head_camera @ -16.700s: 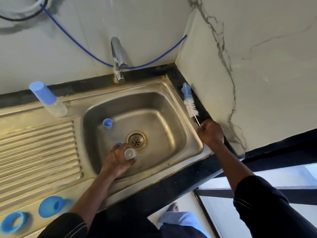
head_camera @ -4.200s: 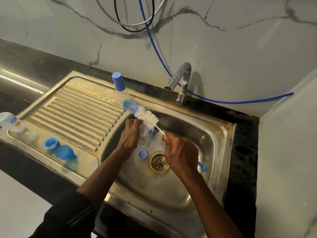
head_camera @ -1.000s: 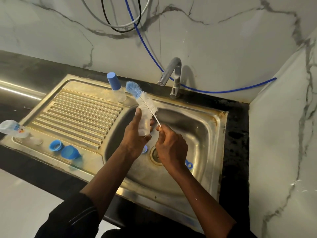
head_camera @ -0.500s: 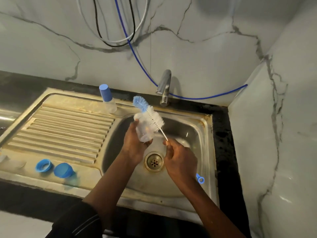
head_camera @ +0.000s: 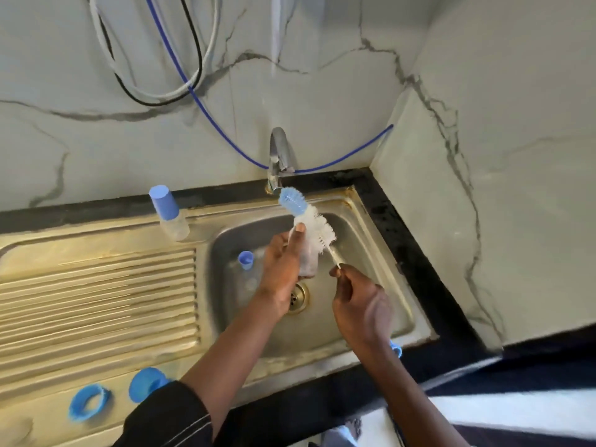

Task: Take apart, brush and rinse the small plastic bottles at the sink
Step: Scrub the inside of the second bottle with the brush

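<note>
Over the steel sink the left hand grips a small clear bottle, its fingers wrapped round the body and the forefinger stretched up along the side to the top end. The right hand pinches the thin white stem of a bottle brush between thumb and fingertips, just to the right of the bottle. The brush slants up and away to the left, its white bristles lying against the bottle's upper end and its blue tip reaching up close below the tap; whether any bristles are inside the bottle cannot be told. A blue loop shows behind the right wrist at the sink's front rim. A small blue cap lies in the basin left of the left hand, and the drain sits below the hands. A second bottle with a blue cap on stands upright on the rear ledge, left of the tap. On the front edge of the draining board lie a blue ring and, just beside it, a blue cup-shaped piece. The black table borders the sink
</note>
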